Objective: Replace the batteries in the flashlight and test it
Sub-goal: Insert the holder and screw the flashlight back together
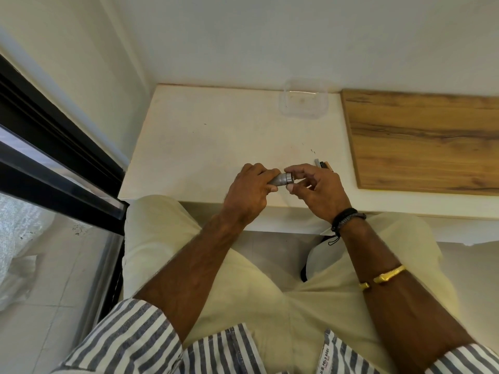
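A small silver flashlight (282,180) lies level above the white table's front edge, its head end pointing right. My left hand (249,194) grips the body, hiding most of it. My right hand (317,188) pinches the ribbed head end with thumb and fingertips. Two batteries (322,165) lie on the table just beyond my right hand, partly hidden by it.
A clear plastic container (303,102) stands at the back of the white table (202,147) near the wall. A wooden board (421,141) covers the table's right side. A black-framed window (54,157) runs along the left. My legs sit under the table's front edge.
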The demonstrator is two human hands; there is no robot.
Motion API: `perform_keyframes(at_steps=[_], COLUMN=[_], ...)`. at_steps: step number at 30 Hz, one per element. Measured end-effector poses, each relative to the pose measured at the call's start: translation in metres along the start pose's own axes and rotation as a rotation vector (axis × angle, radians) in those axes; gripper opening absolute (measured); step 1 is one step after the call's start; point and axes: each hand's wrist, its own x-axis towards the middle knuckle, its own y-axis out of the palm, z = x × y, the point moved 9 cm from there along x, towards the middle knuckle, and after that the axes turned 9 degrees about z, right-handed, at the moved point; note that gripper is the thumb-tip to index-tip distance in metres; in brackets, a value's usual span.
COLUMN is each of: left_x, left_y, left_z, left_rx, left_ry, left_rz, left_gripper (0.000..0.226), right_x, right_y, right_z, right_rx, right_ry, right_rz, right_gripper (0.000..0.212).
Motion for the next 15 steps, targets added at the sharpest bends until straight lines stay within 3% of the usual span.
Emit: perform_keyframes(at_steps=[4,11,15], left_x=[-0.0002,-0.0007,-0.0011], left_y=[0.0000,0.0005,0.0010], left_z=[-0.0026,-0.0084,-0.0014], left_rx=[0.000,-0.009,-0.022], left_ry=[0.024,0.056,0.020], left_rz=[-0.003,-0.004,0.003], left_gripper=[0.030,0.030,0.030], right_x=[-0.0009,-0.0018,-0.0020], right_y=[-0.0008,0.0022,0.0082], right_z=[0.0027,-0.0043,-0.0040], right_rx=[-0.032,-0.130,0.083], right_ry=[0.013,0.162,0.115], right_rz=[-0.010,-0.008,0.064], right_gripper=[0.023,0.054,0.024])
